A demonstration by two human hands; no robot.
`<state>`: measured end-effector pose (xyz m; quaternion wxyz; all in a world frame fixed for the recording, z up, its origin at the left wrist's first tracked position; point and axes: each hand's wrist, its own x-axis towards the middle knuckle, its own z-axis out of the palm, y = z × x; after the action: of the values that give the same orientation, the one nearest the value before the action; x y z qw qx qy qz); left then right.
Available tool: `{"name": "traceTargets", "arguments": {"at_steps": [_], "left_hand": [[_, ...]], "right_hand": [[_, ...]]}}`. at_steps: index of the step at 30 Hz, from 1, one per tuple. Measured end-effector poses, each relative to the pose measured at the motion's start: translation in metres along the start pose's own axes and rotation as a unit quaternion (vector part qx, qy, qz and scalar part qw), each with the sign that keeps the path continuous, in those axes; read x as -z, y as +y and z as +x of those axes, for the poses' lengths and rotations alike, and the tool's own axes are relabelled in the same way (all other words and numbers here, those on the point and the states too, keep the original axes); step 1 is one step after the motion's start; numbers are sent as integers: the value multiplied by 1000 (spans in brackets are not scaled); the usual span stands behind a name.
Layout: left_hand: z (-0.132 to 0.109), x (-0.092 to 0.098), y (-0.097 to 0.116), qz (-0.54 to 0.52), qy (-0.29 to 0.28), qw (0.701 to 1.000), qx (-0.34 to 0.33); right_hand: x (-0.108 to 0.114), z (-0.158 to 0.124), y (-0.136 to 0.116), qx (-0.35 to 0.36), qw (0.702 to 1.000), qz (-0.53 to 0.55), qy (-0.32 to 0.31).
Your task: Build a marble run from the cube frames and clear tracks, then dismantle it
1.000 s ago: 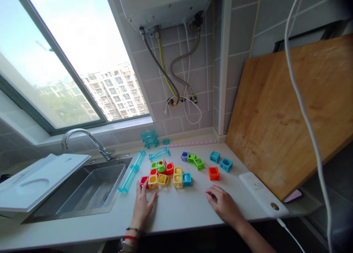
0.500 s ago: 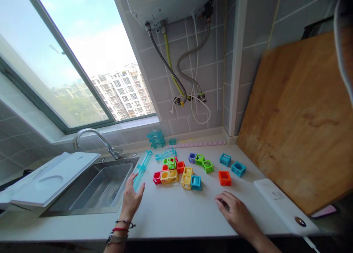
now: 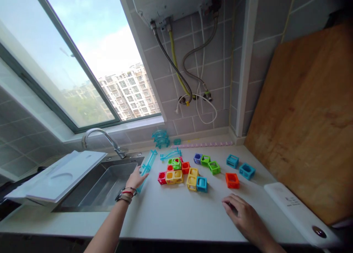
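My left hand (image 3: 137,178) reaches out to the long clear turquoise track piece (image 3: 147,163) lying by the sink edge, its fingers closing on the piece's near end. My right hand (image 3: 244,218) rests on the white countertop (image 3: 176,212) near the front, fingers curled down loosely with nothing visible in them. Between the hands sits a cluster of joined hollow cubes (image 3: 182,173) in red, yellow, green and blue. Loose cubes lie to the right: an orange one (image 3: 232,180), two blue ones (image 3: 246,170) and green ones (image 3: 214,167).
A steel sink (image 3: 104,186) with a faucet (image 3: 102,137) lies to the left, a white lid (image 3: 59,175) propped over it. A big wooden board (image 3: 311,124) leans at the right, a white power strip (image 3: 300,212) below it. More turquoise track pieces (image 3: 161,138) lie by the wall.
My left hand left the cube cluster, moved left and forward, and now touches the long turquoise track piece. The view shifted left. My right hand has stayed on the counter.
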<state>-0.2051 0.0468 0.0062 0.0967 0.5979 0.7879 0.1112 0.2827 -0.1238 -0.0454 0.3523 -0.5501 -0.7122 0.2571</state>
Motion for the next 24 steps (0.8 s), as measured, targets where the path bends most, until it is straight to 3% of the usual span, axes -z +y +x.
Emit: {"name": "traceTargets", "arguments": {"at_steps": [7,16,21,24], "left_hand": [[10,-2,11,-4,7,1000,17],[-42,22,4,-116,27,993,-23],[-97,46,45,-357,-2,933,-35],[-144,39,86,-461,-14,885,-62]], "right_hand": [[5,0,-6,4,1000,2,9],[2,0,-1,4,1000,12,6],[3,0,-4,-5,999,49,9],[-5,-3,-24,-21,991,131,1]]}}
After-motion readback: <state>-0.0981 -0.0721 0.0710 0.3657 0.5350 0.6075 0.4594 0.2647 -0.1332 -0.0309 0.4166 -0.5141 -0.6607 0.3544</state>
